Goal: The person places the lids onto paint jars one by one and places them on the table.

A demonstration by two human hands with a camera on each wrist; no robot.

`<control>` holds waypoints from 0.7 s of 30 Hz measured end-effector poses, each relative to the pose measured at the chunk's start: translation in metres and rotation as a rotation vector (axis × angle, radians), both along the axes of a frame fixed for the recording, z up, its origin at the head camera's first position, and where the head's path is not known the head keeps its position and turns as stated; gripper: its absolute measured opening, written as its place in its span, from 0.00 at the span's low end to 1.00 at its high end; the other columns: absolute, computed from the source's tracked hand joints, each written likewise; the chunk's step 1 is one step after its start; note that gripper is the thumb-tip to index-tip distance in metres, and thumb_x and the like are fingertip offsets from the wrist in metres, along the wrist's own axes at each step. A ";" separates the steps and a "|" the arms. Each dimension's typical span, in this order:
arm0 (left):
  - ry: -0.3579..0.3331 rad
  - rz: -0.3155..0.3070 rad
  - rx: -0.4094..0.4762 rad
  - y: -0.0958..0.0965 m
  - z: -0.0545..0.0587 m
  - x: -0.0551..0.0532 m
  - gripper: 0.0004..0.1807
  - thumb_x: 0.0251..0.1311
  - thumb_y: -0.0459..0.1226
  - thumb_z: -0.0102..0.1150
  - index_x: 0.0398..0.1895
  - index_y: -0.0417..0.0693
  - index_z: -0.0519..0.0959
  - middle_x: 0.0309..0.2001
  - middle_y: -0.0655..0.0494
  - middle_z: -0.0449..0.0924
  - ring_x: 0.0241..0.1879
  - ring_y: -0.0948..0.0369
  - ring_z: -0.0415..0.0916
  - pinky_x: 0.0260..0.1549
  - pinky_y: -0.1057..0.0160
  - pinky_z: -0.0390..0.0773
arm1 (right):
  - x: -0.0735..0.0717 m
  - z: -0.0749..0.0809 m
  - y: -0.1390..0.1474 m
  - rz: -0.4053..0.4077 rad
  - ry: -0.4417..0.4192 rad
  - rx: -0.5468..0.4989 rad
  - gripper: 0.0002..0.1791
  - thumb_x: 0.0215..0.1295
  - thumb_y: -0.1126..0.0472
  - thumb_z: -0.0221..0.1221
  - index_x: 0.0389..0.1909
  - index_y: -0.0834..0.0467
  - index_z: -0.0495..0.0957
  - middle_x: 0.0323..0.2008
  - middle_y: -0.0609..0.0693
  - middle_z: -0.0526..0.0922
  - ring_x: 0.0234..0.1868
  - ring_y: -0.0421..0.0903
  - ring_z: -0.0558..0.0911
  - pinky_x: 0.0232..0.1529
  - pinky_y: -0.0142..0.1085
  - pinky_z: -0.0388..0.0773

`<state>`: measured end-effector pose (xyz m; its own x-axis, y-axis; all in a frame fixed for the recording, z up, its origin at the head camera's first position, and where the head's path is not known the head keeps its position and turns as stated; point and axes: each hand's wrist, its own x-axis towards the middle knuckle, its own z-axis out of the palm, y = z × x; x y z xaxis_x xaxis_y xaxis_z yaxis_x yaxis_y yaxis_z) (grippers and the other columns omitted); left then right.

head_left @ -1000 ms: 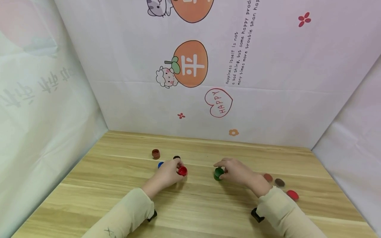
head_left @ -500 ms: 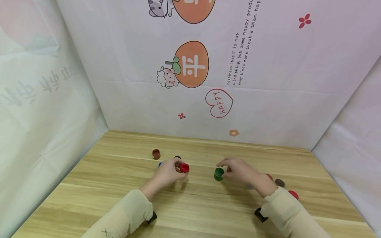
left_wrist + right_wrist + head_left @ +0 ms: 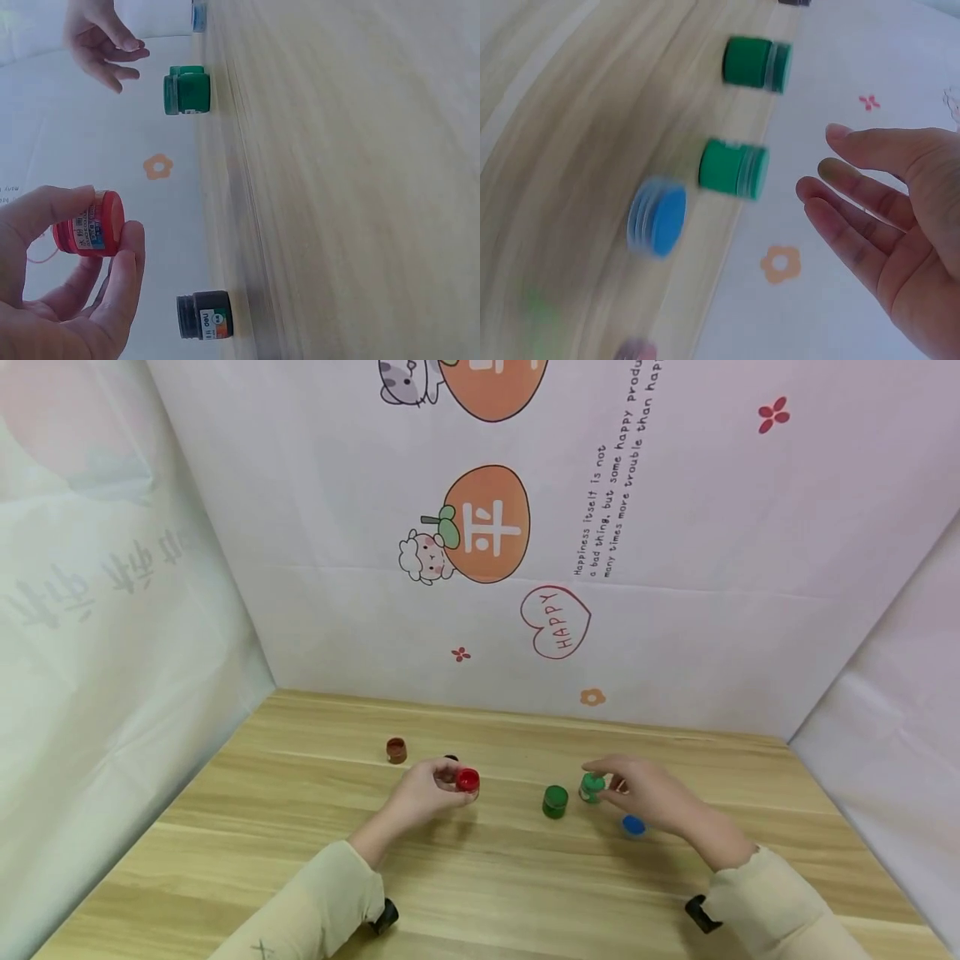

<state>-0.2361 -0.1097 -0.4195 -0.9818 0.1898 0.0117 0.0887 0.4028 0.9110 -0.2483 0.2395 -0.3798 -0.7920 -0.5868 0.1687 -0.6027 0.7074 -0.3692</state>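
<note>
A small red paint jar, its top uncovered, is gripped between thumb and fingers by my left hand. In the left wrist view the red jar's label faces the camera, and the jar is off the table. To the right stand a dark green paint jar and a lighter green paint jar. My right hand is just right of the lighter green one. The right wrist view shows the right hand's fingers apart from both green jars, with nothing between them. A blue lid lies below that hand.
A brown paint jar stands at the back left of the wooden table. A black paint jar is mostly hidden behind my left hand in the head view. Printed white cloth rises behind the table and at both sides.
My right hand has moved rightward away from the dark green jar, and the lighter green jar and blue lid have come into view. The left hand has shifted slightly, still holding the red jar.
</note>
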 end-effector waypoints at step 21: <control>-0.056 -0.091 0.156 -0.002 -0.006 0.000 0.23 0.53 0.26 0.75 0.54 0.32 0.80 0.46 0.47 0.86 0.46 0.52 0.85 0.44 0.59 0.83 | 0.007 -0.008 0.110 -0.166 -0.139 0.088 0.08 0.60 0.68 0.70 0.41 0.65 0.87 0.38 0.53 0.87 0.33 0.43 0.82 0.32 0.35 0.80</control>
